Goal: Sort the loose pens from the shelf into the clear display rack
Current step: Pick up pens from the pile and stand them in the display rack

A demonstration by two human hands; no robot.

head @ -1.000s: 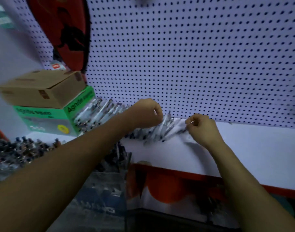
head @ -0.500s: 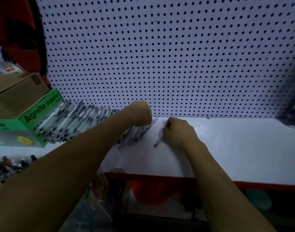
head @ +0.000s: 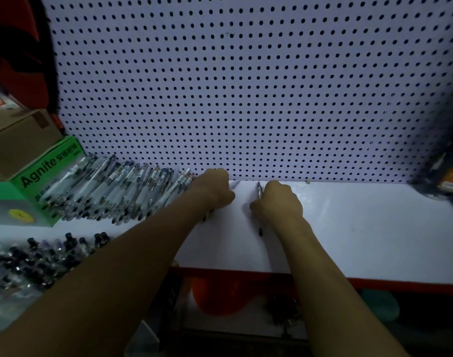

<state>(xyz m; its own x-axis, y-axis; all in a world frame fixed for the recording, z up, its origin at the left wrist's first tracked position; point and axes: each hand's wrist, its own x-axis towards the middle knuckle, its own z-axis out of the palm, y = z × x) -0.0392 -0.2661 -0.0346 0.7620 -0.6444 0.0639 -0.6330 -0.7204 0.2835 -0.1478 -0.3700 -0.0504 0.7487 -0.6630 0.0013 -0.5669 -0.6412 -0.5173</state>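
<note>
Both hands have slid rightward along the white shelf (head: 361, 228) since a moment ago, away from the long row of clear-barrelled pens (head: 112, 189) against the pegboard. Fingers are hidden behind knuckles. Left hand (head: 215, 189), curled, rests at the row's end; what it grips I cannot tell. Right hand (head: 278, 203) curls around a single dark-tipped pen (head: 259, 190).
</note>
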